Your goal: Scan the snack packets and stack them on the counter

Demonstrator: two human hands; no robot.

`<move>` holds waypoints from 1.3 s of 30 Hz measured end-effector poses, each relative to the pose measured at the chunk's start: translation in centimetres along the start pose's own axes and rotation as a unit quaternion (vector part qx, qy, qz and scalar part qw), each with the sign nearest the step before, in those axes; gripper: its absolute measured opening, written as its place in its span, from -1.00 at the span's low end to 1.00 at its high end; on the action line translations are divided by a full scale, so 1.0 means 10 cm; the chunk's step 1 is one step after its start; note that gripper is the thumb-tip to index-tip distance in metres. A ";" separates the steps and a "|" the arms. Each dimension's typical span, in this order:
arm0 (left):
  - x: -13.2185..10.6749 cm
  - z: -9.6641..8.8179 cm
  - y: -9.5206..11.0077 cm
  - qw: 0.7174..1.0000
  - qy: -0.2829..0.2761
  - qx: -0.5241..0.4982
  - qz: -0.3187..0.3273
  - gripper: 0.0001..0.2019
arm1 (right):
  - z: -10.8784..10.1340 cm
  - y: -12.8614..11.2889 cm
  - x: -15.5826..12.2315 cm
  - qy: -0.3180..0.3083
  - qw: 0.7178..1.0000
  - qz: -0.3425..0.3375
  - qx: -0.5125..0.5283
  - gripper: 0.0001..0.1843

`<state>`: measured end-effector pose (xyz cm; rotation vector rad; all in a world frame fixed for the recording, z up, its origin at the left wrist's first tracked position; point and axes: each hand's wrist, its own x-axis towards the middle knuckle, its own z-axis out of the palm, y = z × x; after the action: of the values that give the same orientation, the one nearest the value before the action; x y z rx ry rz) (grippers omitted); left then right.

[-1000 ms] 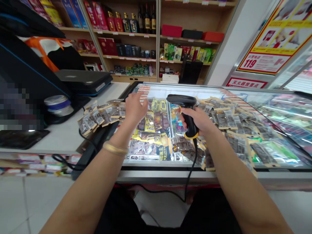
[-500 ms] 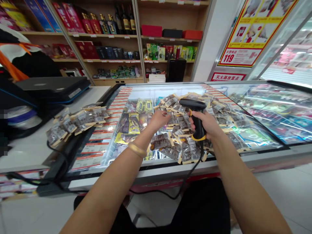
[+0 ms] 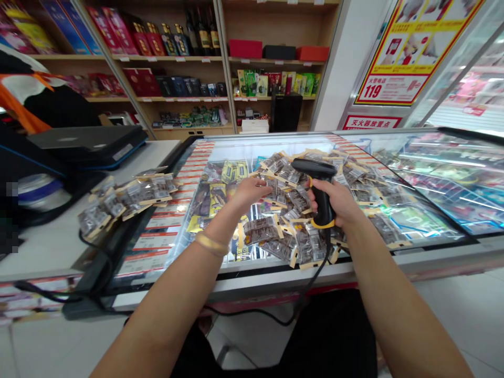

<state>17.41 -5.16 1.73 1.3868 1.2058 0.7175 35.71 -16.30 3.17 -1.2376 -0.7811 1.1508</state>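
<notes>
My right hand [image 3: 340, 202] is wrapped around the grip of a black and yellow barcode scanner [image 3: 323, 202], whose head points left above a heap of packets. Its cable hangs down past the front edge of the freezer. My left hand [image 3: 250, 193], with a gold bangle on the wrist, is at the left side of the heap. Its fingers are curled and pressed together at the edge of a small clear snack packet [image 3: 276, 193]; the fingertips are partly hidden. Many similar packets [image 3: 262, 230] with dark contents and tan ends lie on the glass top around both hands.
A pile of similar packets [image 3: 126, 199] lies on the white counter [image 3: 43, 257] at left, near a black scale-like device [image 3: 88, 144]. Under the freezer's glass lid [image 3: 228, 147] are yellow ice-cream packs [image 3: 217, 197]. Shelves [image 3: 173, 56] with bottles and boxes stand behind.
My left hand has drawn slightly left and back along the heap. The scanner in my right hand stays nearly in place, and the view has shifted a little.
</notes>
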 end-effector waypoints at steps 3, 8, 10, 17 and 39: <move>-0.08 -0.24 0.03 0.999 0.021 0.013 -0.022 -0.78 | 0.11 -0.04 0.03 -0.010 1.000 -0.002 -0.007 -0.63; -0.10 -0.74 -0.11 0.994 0.083 -0.065 -0.001 -0.89 | 0.51 -0.02 0.13 -0.076 0.997 0.013 -0.004 -0.67; -0.06 -0.90 -0.25 0.988 0.109 -0.102 0.035 -0.86 | 0.66 0.05 0.16 -0.108 0.994 0.026 -0.009 -0.69; 0.09 -1.06 -0.48 0.973 0.189 -0.122 0.058 -0.90 | 0.79 0.27 0.13 -0.152 0.985 0.046 -0.065 -0.65; 0.06 -1.05 -0.39 0.968 0.209 -0.129 0.058 -0.91 | 0.76 0.36 0.16 -0.169 0.978 0.046 -0.117 -0.59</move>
<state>6.89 -1.53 0.04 1.1248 1.3030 1.2499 28.25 -12.65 1.05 -1.2973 -1.1493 1.3969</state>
